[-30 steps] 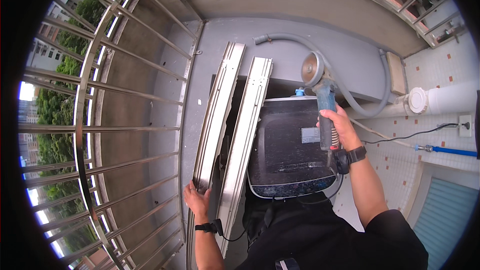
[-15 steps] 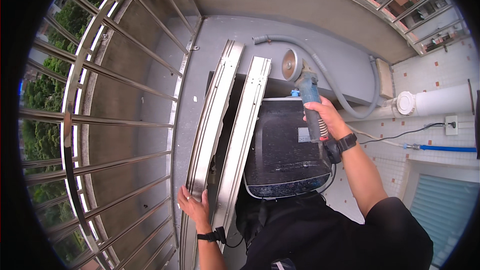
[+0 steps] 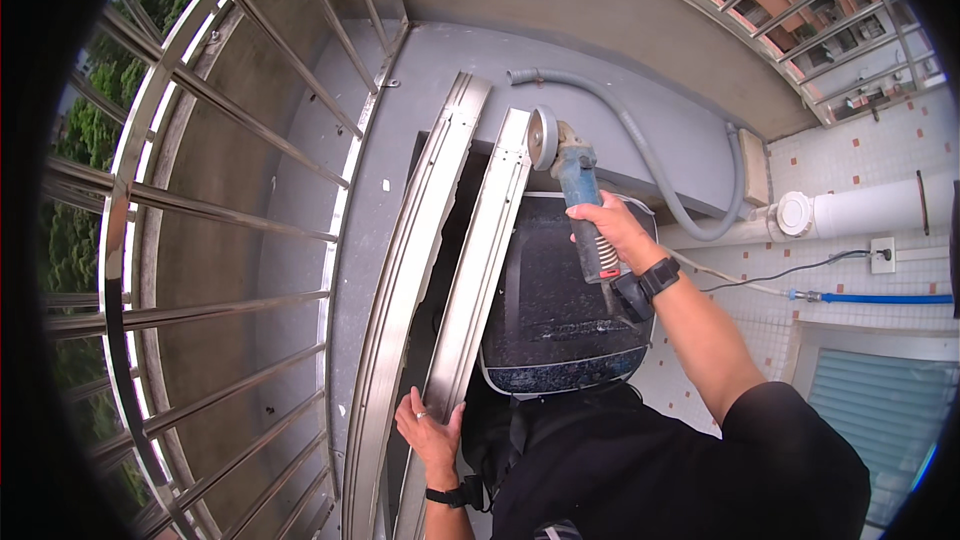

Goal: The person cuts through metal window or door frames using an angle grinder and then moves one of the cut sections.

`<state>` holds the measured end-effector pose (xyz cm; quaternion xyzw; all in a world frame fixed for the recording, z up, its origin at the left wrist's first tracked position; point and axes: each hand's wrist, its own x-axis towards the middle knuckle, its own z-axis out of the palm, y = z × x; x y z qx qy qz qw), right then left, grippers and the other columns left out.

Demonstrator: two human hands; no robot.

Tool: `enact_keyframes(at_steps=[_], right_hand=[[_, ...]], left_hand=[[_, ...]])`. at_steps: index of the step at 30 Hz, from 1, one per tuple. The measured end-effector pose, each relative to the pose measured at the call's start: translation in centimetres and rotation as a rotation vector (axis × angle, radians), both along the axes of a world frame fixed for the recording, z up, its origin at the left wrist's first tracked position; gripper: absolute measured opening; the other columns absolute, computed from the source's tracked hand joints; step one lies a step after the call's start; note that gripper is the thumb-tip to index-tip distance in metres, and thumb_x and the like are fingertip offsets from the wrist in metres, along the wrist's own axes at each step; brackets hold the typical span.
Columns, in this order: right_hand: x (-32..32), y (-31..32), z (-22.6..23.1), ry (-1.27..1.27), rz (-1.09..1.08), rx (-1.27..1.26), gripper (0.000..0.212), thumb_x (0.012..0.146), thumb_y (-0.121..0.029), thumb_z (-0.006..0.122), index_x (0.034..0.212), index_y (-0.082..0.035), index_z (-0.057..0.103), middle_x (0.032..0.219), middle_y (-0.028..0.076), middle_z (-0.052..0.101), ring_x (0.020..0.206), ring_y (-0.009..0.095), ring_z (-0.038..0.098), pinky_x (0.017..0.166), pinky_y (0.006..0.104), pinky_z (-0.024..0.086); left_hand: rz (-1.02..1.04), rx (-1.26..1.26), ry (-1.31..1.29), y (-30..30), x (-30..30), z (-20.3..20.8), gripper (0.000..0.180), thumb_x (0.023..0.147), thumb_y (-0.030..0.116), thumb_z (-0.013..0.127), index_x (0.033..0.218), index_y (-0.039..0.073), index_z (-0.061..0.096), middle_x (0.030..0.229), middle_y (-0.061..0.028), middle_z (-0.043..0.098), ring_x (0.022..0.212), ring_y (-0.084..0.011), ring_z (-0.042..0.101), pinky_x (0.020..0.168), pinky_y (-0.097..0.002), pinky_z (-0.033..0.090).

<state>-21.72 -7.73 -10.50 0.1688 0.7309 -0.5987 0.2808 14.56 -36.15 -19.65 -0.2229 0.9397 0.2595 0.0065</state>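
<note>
My right hand point(image 3: 615, 225) is wrapped round the grip of a blue and black angle grinder point(image 3: 580, 178). The round disc point(image 3: 543, 138) at its head stands beside the far end of the right metal rail point(image 3: 480, 280); whether it touches cannot be made out. My left hand point(image 3: 430, 428) rests on the near part of that same rail, thumb and fingers spread across it. Parallel on the left lies a second metal rail point(image 3: 410, 270) with a ragged right edge. Under the grinder is a scuffed black case-like thing point(image 3: 560, 310) with a pale rim.
A barred metal railing point(image 3: 230, 205) runs along the left. A grey corrugated hose point(image 3: 645, 155) curves across the grey ledge point(image 3: 570, 55) to the right. White pipe point(image 3: 860, 210), a socket point(image 3: 882, 255) with a cable and a blue hose point(image 3: 885, 298) line the tiled right side.
My right hand has brought the grinder left, its disc now beside the right rail's far end. My left hand has shifted from the left rail onto the right one.
</note>
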Motion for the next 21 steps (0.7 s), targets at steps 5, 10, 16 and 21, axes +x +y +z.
enact_keyframes(at_steps=[5,10,16,21], right_hand=[[1.9,-2.8,-2.0,0.223,-0.061,0.072,0.046,0.081,-0.018,0.08,0.118,-0.002,0.057,0.094,0.005,0.066,0.078,0.013,0.065,0.071,0.0288,0.055],[4.8,-9.3,-3.1,0.371,-0.097,0.278,0.059,0.076,-0.02,0.084,0.121,0.002,0.054,0.104,0.01,0.066,0.092,0.017,0.064,0.085,0.0339,0.054],[7.0,-13.2,-0.9,0.265,-0.073,0.238,0.071,0.074,-0.026,0.083,0.128,0.005,0.05,0.106,0.02,0.067,0.097,0.028,0.068,0.089,0.038,0.054],[8.9,-12.8,-2.3,0.267,-0.159,0.077,0.077,0.077,-0.03,0.082,0.131,0.01,0.045,0.113,0.023,0.063,0.107,0.032,0.065,0.097,0.0411,0.051]], left_hand=[[0.107,0.249,0.131,0.4,-2.8,2.9,0.076,0.075,0.02,0.088,0.138,-0.002,0.051,0.125,-0.0233,0.056,0.117,-0.0431,0.053,0.101,-0.05,0.045],[-0.127,1.039,0.048,3.5,-13.0,5.4,0.075,0.09,0.008,0.069,0.154,-0.001,0.032,0.145,-0.0211,0.049,0.129,-0.0318,0.055,0.105,-0.0423,0.048],[-0.126,1.527,-0.005,4.4,-21.8,6.7,0.088,0.084,-0.008,0.064,0.158,0.006,0.02,0.145,-0.0119,0.044,0.127,-0.0226,0.052,0.104,-0.0343,0.048],[-0.142,1.445,-0.084,4.8,-23.1,8.0,0.103,0.084,0.007,0.077,0.162,0.011,0.009,0.119,-0.0078,0.057,0.091,-0.0109,0.059,0.07,-0.0246,0.05]])
